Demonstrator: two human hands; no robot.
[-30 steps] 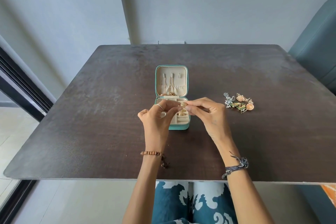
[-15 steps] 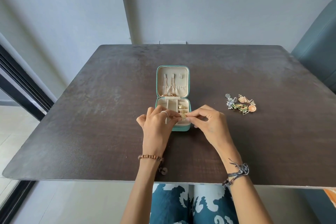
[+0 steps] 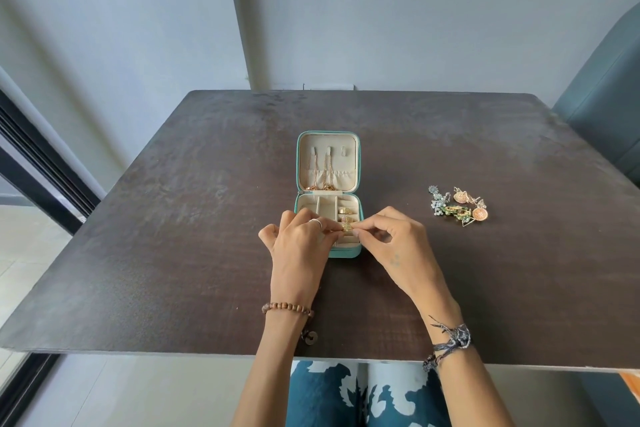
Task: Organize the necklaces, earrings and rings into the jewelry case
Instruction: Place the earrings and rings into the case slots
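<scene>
Now a gold ring (image 3: 346, 226) is pinched between left hand (image 3: 300, 242) and right hand (image 3: 397, 242) fingertips; it should be pressed straight into the ring slot below.

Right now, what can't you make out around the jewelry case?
- Head view: left hand hides the jewelry case's near-left compartments.
- Gold ring pinched by both hands; right hand fingers mask whether it is seated.
- Earrings overlap; count unclear.
- Necklaces' lower ends hidden in the lid pocket.

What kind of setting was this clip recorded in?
Probably a home room: a dark wooden table against a plain grey wall, a teal upholstered chair beside it, and a sliding door frame at left.
</scene>
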